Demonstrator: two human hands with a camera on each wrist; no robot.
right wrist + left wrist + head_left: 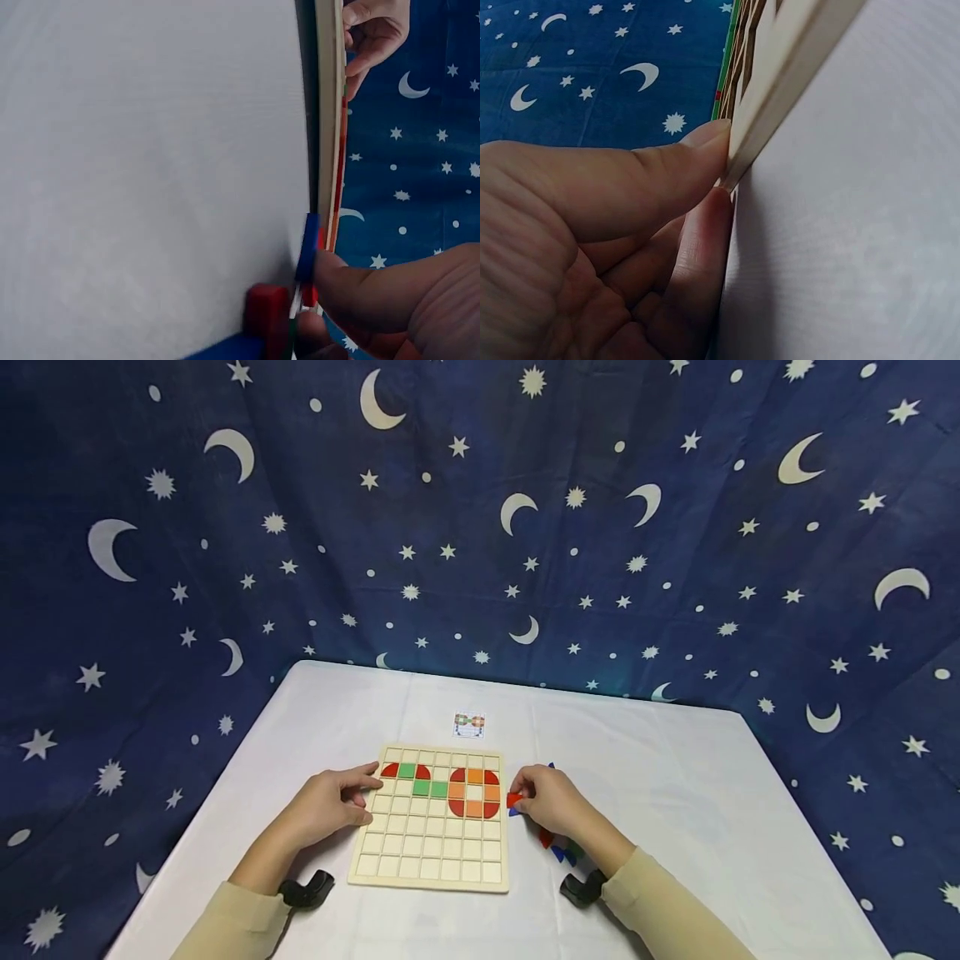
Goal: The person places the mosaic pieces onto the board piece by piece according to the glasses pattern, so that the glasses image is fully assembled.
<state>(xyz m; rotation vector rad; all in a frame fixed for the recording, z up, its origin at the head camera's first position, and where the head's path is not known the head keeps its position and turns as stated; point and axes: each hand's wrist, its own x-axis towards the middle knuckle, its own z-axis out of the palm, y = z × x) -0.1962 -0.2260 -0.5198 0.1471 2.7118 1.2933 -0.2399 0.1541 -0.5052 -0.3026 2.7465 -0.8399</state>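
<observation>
A square wooden grid board lies on the table with red, green and orange tiles set in its upper rows. My left hand rests at the board's left edge, index finger and thumb spread apart along it. In the left wrist view, the thumb touches the wooden rim. Just beyond the right edge, my right hand pinches a red tile. A blue tile sits close against it by the thumb; whether it is also gripped, I cannot tell.
Several loose red, blue and green tiles lie under the right wrist, partly hidden. A small printed pattern card lies behind the board. The white-covered table meets a dark blue star-and-moon cloth at the back.
</observation>
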